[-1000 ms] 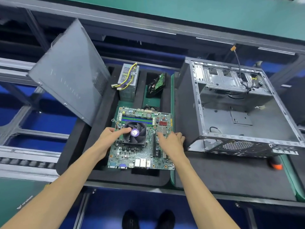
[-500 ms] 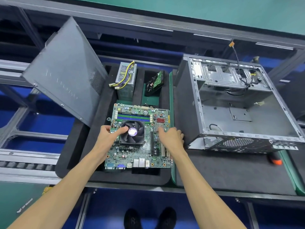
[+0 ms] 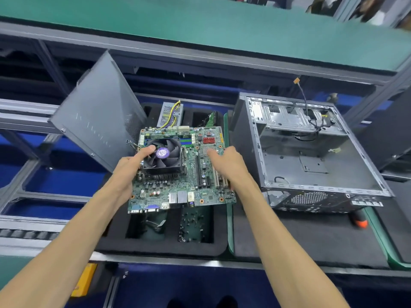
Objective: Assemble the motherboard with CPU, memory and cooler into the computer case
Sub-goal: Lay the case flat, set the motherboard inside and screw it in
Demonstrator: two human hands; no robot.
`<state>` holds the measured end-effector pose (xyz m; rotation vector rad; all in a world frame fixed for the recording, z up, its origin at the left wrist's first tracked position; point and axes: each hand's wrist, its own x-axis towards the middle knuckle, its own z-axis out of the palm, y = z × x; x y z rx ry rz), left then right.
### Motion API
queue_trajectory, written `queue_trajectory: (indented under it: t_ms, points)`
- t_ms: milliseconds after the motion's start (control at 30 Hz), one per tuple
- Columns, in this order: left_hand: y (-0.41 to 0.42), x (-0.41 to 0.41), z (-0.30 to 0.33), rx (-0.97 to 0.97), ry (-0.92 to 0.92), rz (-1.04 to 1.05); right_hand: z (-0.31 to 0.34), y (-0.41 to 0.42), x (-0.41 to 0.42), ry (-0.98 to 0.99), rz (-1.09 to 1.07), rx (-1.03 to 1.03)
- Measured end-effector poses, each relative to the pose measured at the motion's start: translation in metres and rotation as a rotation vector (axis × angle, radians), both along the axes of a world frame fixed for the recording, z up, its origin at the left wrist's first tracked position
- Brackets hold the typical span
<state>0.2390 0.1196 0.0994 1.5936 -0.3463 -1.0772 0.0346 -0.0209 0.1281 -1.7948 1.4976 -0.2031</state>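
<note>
The green motherboard [image 3: 184, 190] with a black cooler fan [image 3: 163, 155] and memory sticks hangs in the air above the black foam tray [image 3: 160, 247]. My left hand [image 3: 129, 167] grips its left edge, thumb on the fan housing. My right hand [image 3: 229, 165] grips its right edge, thumb on top near the slots. The open computer case [image 3: 311, 156] lies on its side to the right, its inside bare except for cables and a drive cage.
The case's grey side panel [image 3: 100, 114] leans upright at the left. A power supply [image 3: 170, 113] and a hard drive [image 3: 211, 118] sit in tray slots behind the board. An orange-tipped screwdriver [image 3: 359, 222] lies in front of the case on the black mat.
Both hands have lifted the motherboard up out of its foam slot; the recess beneath it now shows. The board has come up and slightly toward me.
</note>
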Motion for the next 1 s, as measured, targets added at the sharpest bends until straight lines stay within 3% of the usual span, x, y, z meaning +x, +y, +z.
queue_trajectory:
  t_ms: [233,400,633,1000]
  points:
    - [-0.019,-0.016,0.062,-0.08,0.021,-0.034,0.065,-0.019,-0.032,0.013,0.037,-0.205]
    - [-0.041,-0.051,0.095,-0.14,0.058,-0.171,0.095,-0.04,-0.085,0.09,0.008,-0.265]
    - [-0.079,-0.122,0.109,-0.132,0.078,-0.471,0.108,-0.074,-0.173,0.22,-0.023,-0.236]
    - [-0.159,-0.266,0.096,-0.031,0.019,-0.526,0.096,-0.147,-0.318,0.299,0.035,-0.09]
